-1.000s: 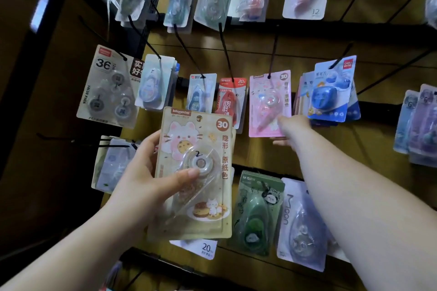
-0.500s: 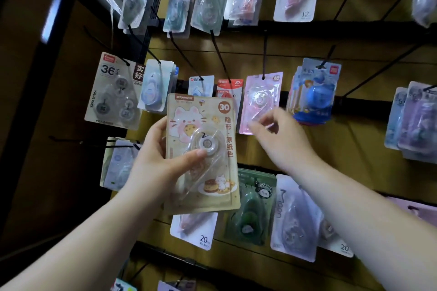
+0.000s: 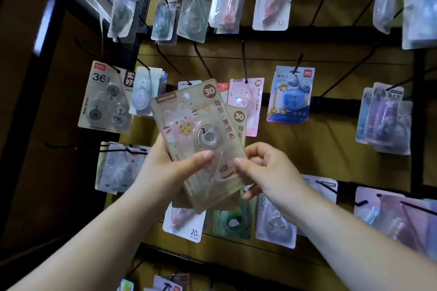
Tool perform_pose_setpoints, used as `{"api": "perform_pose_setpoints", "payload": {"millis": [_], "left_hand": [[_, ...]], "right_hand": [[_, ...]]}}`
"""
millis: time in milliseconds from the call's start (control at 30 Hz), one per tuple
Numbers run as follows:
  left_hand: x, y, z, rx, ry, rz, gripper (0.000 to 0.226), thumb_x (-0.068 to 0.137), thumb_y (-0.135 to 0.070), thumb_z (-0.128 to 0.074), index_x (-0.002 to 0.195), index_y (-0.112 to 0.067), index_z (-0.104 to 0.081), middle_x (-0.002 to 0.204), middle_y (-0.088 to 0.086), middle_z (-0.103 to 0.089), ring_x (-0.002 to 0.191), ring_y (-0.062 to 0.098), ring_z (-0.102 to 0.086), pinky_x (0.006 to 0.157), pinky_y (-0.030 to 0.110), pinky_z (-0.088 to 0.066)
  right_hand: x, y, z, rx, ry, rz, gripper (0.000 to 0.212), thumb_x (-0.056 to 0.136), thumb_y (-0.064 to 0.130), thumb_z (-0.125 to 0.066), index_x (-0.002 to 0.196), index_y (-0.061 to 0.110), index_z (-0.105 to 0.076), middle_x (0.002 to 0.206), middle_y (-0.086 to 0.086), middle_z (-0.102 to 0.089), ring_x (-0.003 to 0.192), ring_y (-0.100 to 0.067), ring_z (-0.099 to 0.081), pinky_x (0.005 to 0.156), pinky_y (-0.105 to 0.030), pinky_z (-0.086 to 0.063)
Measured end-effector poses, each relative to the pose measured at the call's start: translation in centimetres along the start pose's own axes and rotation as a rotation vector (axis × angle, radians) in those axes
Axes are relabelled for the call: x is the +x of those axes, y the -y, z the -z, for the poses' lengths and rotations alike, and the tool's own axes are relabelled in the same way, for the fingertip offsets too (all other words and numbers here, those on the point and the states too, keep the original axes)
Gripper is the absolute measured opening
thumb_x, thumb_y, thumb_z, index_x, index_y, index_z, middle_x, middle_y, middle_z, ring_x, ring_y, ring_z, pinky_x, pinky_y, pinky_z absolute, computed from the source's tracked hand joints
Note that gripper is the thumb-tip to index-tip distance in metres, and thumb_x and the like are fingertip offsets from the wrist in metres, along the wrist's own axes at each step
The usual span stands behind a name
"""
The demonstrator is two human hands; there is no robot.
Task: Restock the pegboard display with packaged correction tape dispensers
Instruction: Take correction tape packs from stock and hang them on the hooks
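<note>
Centrally, two beige correction tape packs (image 3: 189, 130) were held fanned before the pegboard (image 3: 326, 149), just below and left of a hanging pink pack (image 3: 246, 101). Their long axis tilted, with the hang hole (image 3: 186, 95) uppermost and leaning away from the pink pack. The left hand (image 3: 170, 170) gripped the side farther from it, thumb across the front. The right hand (image 3: 267, 172) pinched the nearer lower corner. Hooking them on probably meant lifting upward.

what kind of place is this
Probably a stationery shop's display wall: black peg hooks carry rows of carded correction tape, such as the blue pack, and the left hand and right hand hold beige packs of the same kind.
</note>
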State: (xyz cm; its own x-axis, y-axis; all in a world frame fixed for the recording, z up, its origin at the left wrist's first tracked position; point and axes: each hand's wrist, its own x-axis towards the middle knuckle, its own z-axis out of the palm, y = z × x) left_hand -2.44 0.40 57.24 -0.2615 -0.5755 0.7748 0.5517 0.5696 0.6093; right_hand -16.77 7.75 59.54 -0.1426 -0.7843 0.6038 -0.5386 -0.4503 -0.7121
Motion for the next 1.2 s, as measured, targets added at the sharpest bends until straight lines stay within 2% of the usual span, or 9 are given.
{"api": "perform_pose_setpoints", "payload": {"millis": [167, 300, 400, 533, 767, 933, 1067, 1133, 1200], "left_hand": [[-0.1, 0.6, 0.2, -0.058, 0.047, 0.026, 0.074, 0.038, -0.016, -0.078, 0.105, -0.04, -0.055, 0.099, -0.006, -0.071, 0.091, 0.01, -0.069, 0.06, 0.024, -0.057], [-0.1, 0.6, 0.5, -0.033, -0.031, 0.055, 0.073, 0.051, 0.001, -0.08, 0.099, -0.045, -0.049, 0.103, -0.004, -0.064, 0.091, 0.015, -0.068, 0.065, 0.031, -0.06], [0.0, 0.5, 1.0, -0.022, -0.1, 0.054, 0.066, 0.067, 0.007, -0.066, 0.105, -0.042, -0.044, 0.106, -0.002, -0.061, 0.099, 0.02, -0.063, 0.073, 0.041, -0.055], [0.1, 0.3, 1.5, 0.024, -0.127, 0.049, 0.067, 0.072, 0.01, -0.063, 0.115, -0.037, -0.041, 0.106, -0.004, -0.059, 0.1, 0.021, -0.062, 0.075, 0.043, -0.053], [0.1, 0.3, 2.2, 0.028, -0.129, 0.054, 0.067, 0.068, 0.009, -0.063, 0.112, -0.038, -0.043, 0.1, -0.004, -0.063, 0.088, 0.013, -0.066, 0.066, 0.035, -0.058], [0.1, 0.2, 2.6, 0.017, -0.147, 0.041, 0.066, 0.064, 0.007, -0.064, 0.111, -0.034, -0.044, 0.092, -0.004, -0.066, 0.07, 0.005, -0.07, 0.054, 0.024, -0.058], [0.1, 0.5, 2.8, 0.015, -0.164, 0.06, 0.064, 0.069, 0.008, -0.063, 0.112, -0.035, -0.042, 0.093, -0.005, -0.065, 0.076, 0.012, -0.069, 0.057, 0.027, -0.059], [0.0, 0.7, 2.9, 0.013, -0.17, 0.067, 0.064, 0.07, 0.008, -0.062, 0.114, -0.034, -0.042, 0.094, -0.005, -0.065, 0.082, 0.013, -0.067, 0.06, 0.029, -0.059], [0.0, 0.8, 2.9, 0.028, -0.168, 0.073, 0.065, 0.07, 0.008, -0.062, 0.115, -0.034, -0.041, 0.096, -0.005, -0.065, 0.085, 0.013, -0.067, 0.064, 0.031, -0.059]], "right_hand": [[0.8, 0.1, 0.1, 0.061, -0.125, 0.06, 0.017, 0.091, 0.011, -0.049, 0.076, 0.016, -0.046, 0.061, 0.002, -0.059, 0.037, -0.005, -0.054, 0.034, -0.016, -0.045], [1.7, 0.8, 1.1, 0.144, -0.219, 0.095, 0.018, 0.092, 0.01, -0.046, 0.077, 0.016, -0.042, 0.07, -0.003, -0.06, 0.034, -0.006, -0.057, 0.032, -0.015, -0.043], [3.1, 1.9, 2.6, 0.109, -0.324, 0.153, 0.02, 0.093, 0.009, -0.046, 0.075, 0.018, -0.04, 0.072, -0.002, -0.06, 0.033, -0.005, -0.056, 0.031, -0.014, -0.041], [5.4, 3.6, 4.6, 0.034, -0.431, 0.178, 0.023, 0.093, 0.01, -0.046, 0.074, 0.02, -0.038, 0.074, -0.001, -0.057, 0.03, -0.003, -0.055, 0.029, -0.014, -0.041], [8.1, 4.3, 4.7, -0.066, -0.437, 0.11, 0.015, 0.093, 0.014, -0.047, 0.079, 0.015, -0.042, 0.073, 0.0, -0.054, 0.031, -0.003, -0.056, 0.03, -0.014, -0.043], [8.5, 4.0, 4.5, -0.098, -0.442, 0.099, 0.007, 0.094, 0.015, -0.046, 0.094, 0.01, -0.042, 0.074, 0.003, -0.053, 0.05, -0.01, -0.058, 0.031, -0.013, -0.043], [8.5, 3.5, 4.5, -0.096, -0.43, 0.086, 0.006, 0.093, 0.014, -0.047, 0.089, 0.012, -0.044, 0.075, 0.0, -0.055, 0.045, -0.008, -0.058, 0.03, -0.013, -0.043], [8.6, 3.2, 4.7, -0.1, -0.445, 0.074, 0.005, 0.093, 0.014, -0.046, 0.094, 0.01, -0.043, 0.083, -0.005, -0.058, 0.049, -0.011, -0.06, 0.03, -0.013, -0.043], [8.8, 3.0, 4.9, -0.104, -0.463, 0.055, 0.005, 0.093, 0.011, -0.046, 0.096, 0.007, -0.045, 0.093, -0.011, -0.057, 0.042, -0.01, -0.059, 0.029, -0.013, -0.042]]}}
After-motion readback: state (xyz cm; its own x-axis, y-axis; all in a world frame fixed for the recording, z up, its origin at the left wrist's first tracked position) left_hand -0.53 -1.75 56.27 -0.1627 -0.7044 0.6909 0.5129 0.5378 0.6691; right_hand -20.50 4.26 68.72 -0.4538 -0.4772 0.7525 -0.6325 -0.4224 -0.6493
